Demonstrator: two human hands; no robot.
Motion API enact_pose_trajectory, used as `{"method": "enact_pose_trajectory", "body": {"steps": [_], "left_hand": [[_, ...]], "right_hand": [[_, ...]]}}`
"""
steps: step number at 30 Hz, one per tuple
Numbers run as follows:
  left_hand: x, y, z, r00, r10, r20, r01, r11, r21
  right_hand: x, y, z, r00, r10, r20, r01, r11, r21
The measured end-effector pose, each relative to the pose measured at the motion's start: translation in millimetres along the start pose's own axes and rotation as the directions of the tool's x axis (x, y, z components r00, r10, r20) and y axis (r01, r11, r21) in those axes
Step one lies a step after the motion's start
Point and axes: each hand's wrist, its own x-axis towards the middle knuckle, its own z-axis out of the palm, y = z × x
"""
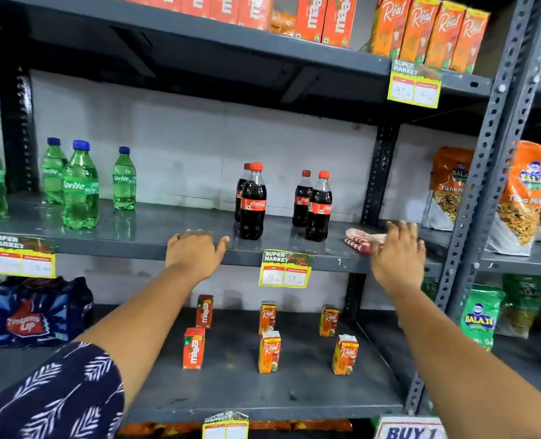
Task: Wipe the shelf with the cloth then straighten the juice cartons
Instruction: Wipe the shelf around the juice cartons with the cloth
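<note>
A pink and red striped cloth (359,240) lies on the middle grey shelf (155,239), right of the cola bottles. My right hand (397,258) hovers just in front of the cloth with fingers spread, partly hiding it; contact cannot be told. My left hand (195,251) rests palm down on the front edge of that shelf, holding nothing. On the lower shelf (231,384) stand several small juice cartons: two red Maaza cartons (194,347) at left and orange Real cartons (269,351) in the middle and right (344,354), loosely spaced and turned at different angles.
Several cola bottles (252,202) stand mid-shelf between my hands, green Sprite bottles (80,186) at left. Tall juice cartons (427,33) fill the top shelf. Snack bags (522,198) sit beyond the grey upright (484,172) at right. A blue bottle pack (35,312) occupies the lower left.
</note>
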Motion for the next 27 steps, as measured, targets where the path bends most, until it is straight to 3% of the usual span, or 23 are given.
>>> {"method": "enact_pose_trajectory", "body": {"steps": [6, 13, 16, 18, 20, 24, 27], "left_hand": [[1, -1, 16, 0.994, 0.018, -0.107, -0.017, 1.000, 0.008], [0, 3, 18, 0.990, 0.002, -0.139, -0.001, 1.000, 0.007], [-3, 3, 16, 0.989, 0.014, -0.144, -0.015, 1.000, -0.002], [-3, 3, 16, 0.989, 0.010, -0.148, -0.011, 1.000, -0.010], [-3, 3, 19, 0.988, -0.005, -0.157, 0.001, 1.000, -0.026], [-4, 4, 23, 0.983, -0.012, -0.184, 0.002, 0.999, -0.053], [-4, 3, 23, 0.981, 0.011, -0.193, -0.016, 1.000, -0.024]], "right_hand": [[38, 43, -3, 0.964, -0.009, 0.265, 0.016, 1.000, -0.024], [58, 48, 0, 0.916, -0.093, 0.390, 0.123, 0.991, -0.053], [50, 48, 8, 0.919, -0.205, 0.337, 0.256, 0.960, -0.113], [43, 51, 13, 0.924, -0.253, 0.286, 0.267, 0.964, -0.010], [37, 53, 15, 0.919, -0.228, 0.323, 0.222, 0.973, 0.056], [27, 50, 4, 0.860, -0.241, 0.451, 0.306, 0.949, -0.077], [24, 43, -8, 0.868, -0.264, 0.420, 0.377, 0.902, -0.212]]}}
